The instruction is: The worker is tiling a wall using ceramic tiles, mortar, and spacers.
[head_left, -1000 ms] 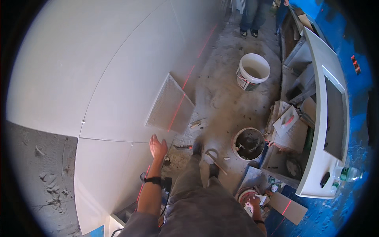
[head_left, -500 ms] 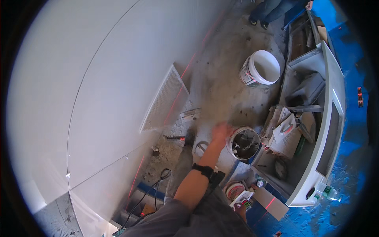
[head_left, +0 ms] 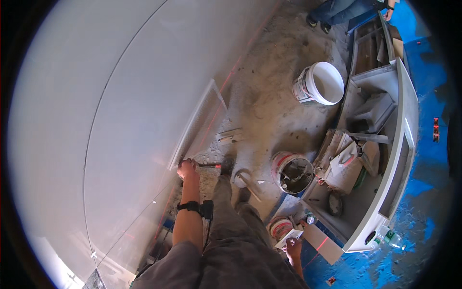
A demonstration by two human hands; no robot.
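My left hand [head_left: 186, 169] is closed on the lower corner of a white tile [head_left: 196, 126] with a fine grid texture. The tile stands on edge, tilted close to the smooth grey wall [head_left: 130, 120]. Low on the right, my right hand [head_left: 292, 247] has curled fingers beside a white flat piece [head_left: 290, 236]; what it grips is not plain. Behind that piece stands a red and white tub [head_left: 278, 226]. A dark tool with an orange tip [head_left: 210, 166] lies on the floor just right of my left hand.
A bucket of grey mortar [head_left: 295, 176] and a white bucket [head_left: 327, 84] stand on the dusty floor. Along the right, a grey cabinet frame [head_left: 403, 144] holds boxes and scraps. At the far end stands another person [head_left: 337, 10]. A red laser line crosses tile and floor.
My left hand has moved from beside the mortar bucket leftward to the tile's lower corner. The tile now shows narrower, turned toward the wall. My right hand has risen slightly.
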